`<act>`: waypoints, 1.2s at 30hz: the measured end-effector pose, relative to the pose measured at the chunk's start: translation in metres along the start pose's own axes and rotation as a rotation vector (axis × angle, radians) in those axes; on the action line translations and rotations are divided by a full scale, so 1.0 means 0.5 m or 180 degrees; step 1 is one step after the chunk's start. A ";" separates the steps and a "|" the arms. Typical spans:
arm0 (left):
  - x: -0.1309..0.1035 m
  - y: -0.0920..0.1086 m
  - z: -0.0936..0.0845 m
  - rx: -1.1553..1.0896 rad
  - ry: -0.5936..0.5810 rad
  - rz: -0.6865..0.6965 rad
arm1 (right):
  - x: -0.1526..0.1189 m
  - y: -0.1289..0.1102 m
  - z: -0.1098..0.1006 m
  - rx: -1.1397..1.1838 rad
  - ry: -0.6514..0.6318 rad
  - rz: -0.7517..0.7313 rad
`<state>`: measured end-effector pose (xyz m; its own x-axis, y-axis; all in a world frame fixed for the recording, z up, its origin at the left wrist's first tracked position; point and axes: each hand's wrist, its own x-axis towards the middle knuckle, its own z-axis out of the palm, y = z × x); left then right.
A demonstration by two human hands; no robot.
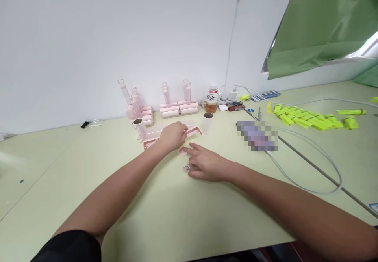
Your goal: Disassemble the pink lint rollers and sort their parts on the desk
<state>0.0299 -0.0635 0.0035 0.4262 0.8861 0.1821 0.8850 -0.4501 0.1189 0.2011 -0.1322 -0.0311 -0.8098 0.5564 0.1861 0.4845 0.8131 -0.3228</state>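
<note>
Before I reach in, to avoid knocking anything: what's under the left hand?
A pink strip shows right of the left hand, pink edging on its left; the stretch between is hidden, so whether they join is unclear.

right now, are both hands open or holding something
Left hand: curled over the pink tray; grip hidden.
Right hand: fingers parted, clear piece by the thumb; grip cannot be told.

Head view looks from above the near edge of the table (pixel 159 214). Faces forward and down across it, close range.
</note>
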 end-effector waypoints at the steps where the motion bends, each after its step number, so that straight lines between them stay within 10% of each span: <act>1: 0.012 0.002 0.007 0.0219 -0.0113 0.0069 | 0.000 0.001 0.001 0.0025 -0.0085 0.0042; 11: 0.012 -0.021 0.061 0.0524 -0.0349 0.0446 | 0.011 0.008 0.006 0.0023 -0.0567 0.0380; 36: 0.012 -0.039 0.026 0.0455 -0.0556 0.1294 | 0.057 0.024 0.031 -0.0042 -0.0035 0.0671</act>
<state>0.0175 -0.0480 -0.0105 0.7582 0.6518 0.0174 0.6514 -0.7559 -0.0661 0.1789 -0.1093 -0.0438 -0.6935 0.7126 0.1057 0.6478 0.6811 -0.3413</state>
